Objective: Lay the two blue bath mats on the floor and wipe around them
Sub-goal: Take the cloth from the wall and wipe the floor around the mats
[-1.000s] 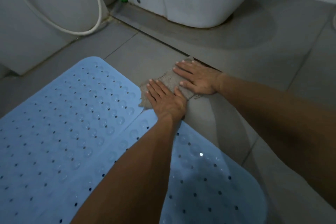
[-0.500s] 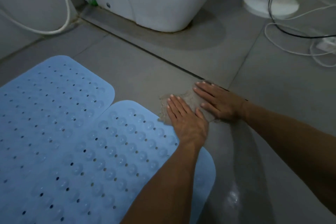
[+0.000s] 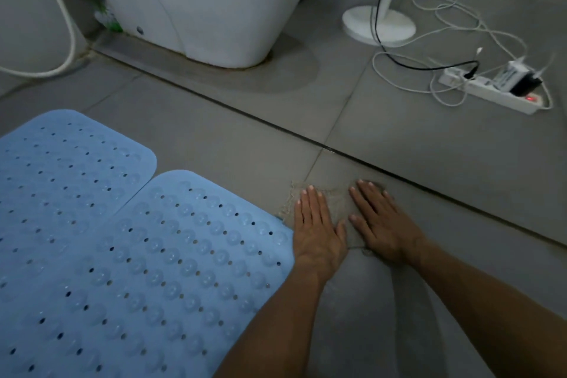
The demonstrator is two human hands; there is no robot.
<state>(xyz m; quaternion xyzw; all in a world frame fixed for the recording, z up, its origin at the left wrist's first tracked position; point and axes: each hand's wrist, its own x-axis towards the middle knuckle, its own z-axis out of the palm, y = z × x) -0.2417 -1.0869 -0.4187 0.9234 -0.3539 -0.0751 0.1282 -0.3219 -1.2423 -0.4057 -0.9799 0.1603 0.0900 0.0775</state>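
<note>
A person kneels or bends over a grey tiled bathroom floor [image 3: 214,144], seen from their own head looking down. Two blue bath mats already lie flat: the nearer mat [image 3: 159,270] fills the lower left, and the farther mat [image 3: 61,169] lies just beyond it to the left, their edges touching or slightly overlapping along a diagonal seam. Both are dotted with small holes and raised bubbles. Just beside the nearer mat's right corner, a small frayed beige cloth [image 3: 337,202] is spread on the tile. The left hand [image 3: 316,224] rests on the cloth, palm down, fingers straight and close together, its heel right at the mat's edge. The right hand [image 3: 383,221] lies flat on the cloth's other half, fingers slightly spread. Neither hand pinches anything; both press down. Beyond the mats stands a white toilet base [image 3: 208,15], with a hose [image 3: 69,21] hanging farther to the left. Well beyond the cloth and to the right, a power strip [image 3: 491,92] with tangled cables lies on the floor near a white fan stand [image 3: 379,24]. The cloth looks thin, soft and limp, likely to bunch unless kept under flat palms. The mats look rubbery and flexible, best lifted by a corner. The wiping appears to be under way.
</note>
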